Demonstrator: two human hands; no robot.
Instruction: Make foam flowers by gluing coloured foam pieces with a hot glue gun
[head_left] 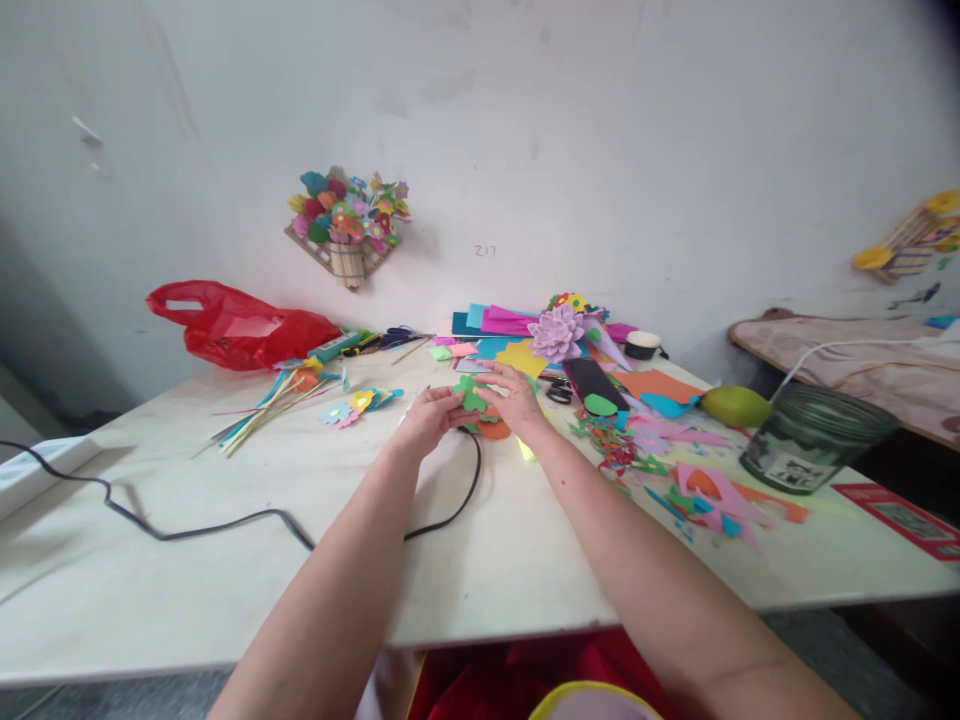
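Note:
Over the middle of the white table (225, 590), both hands meet at a small green flower-shaped piece (472, 393). My left hand (433, 418) pinches its left edge between thumb and fingers. My right hand (511, 398) is at its right side, fingers bent over and touching it. An orange piece (495, 429) lies just below the right fingers, partly covered. A yellow piece (526, 450) shows beside the right wrist. Black scissors (559, 390) and a dark phone (594, 385) lie to the right of my right hand.
A red plastic bag (240, 330) and stems (262, 410) are at the left. A black cable (210, 525) crosses the table. Colored scraps (712, 490), a yellow-green fruit (736, 406) and a glass jar (810, 440) stand or lie right. Stacked sheets (510, 320) are at the back.

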